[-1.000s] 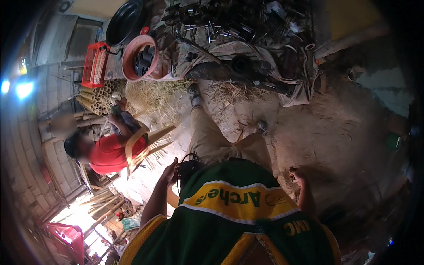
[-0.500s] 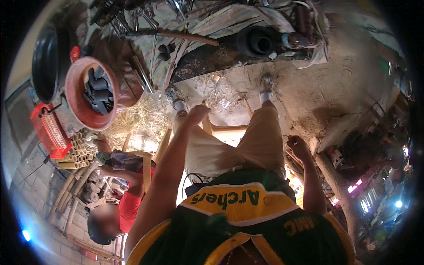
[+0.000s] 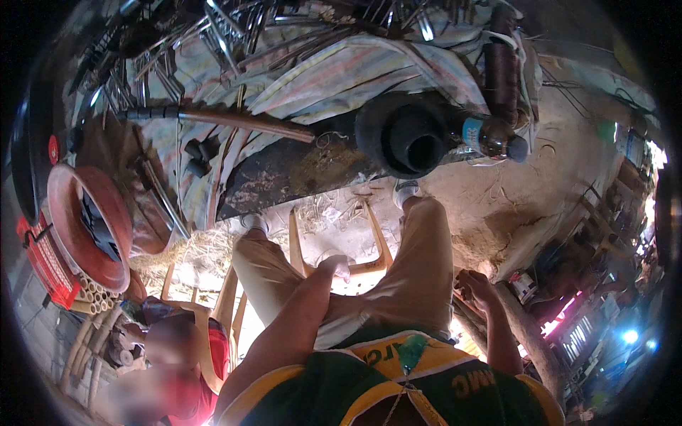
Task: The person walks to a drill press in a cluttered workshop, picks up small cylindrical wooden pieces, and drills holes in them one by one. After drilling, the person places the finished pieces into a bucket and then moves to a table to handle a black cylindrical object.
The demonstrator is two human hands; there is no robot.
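Note:
My left hand (image 3: 337, 268) is low between my thighs, beside a wooden chair frame (image 3: 371, 267). Bright light washes out its fingers, so I cannot tell whether it touches the wood. My right hand (image 3: 476, 287) hangs beside my right thigh with its fingers curled in and nothing visible in them. Past my feet stands a long dark bench or slab (image 3: 284, 170). On it sit a black, wide-rimmed round vessel (image 3: 419, 145) and a bottle (image 3: 490, 135) with a blue label and dark cap. A rod with a wooden handle (image 3: 245, 124) lies across the slab's left end.
Many metal rods (image 3: 220, 35) lie on a striped sheet (image 3: 320, 78) at the back. A reddish basin (image 3: 60, 206) with dark pieces and a red crate (image 3: 42, 263) stand at left. A person in red (image 3: 222, 348) sits lower left. A log (image 3: 526, 319) leans at right.
My left hand has come back from beside my left knee to between my thighs. The view has shifted, and the slab and vessel look larger. My right hand stays beside my thigh.

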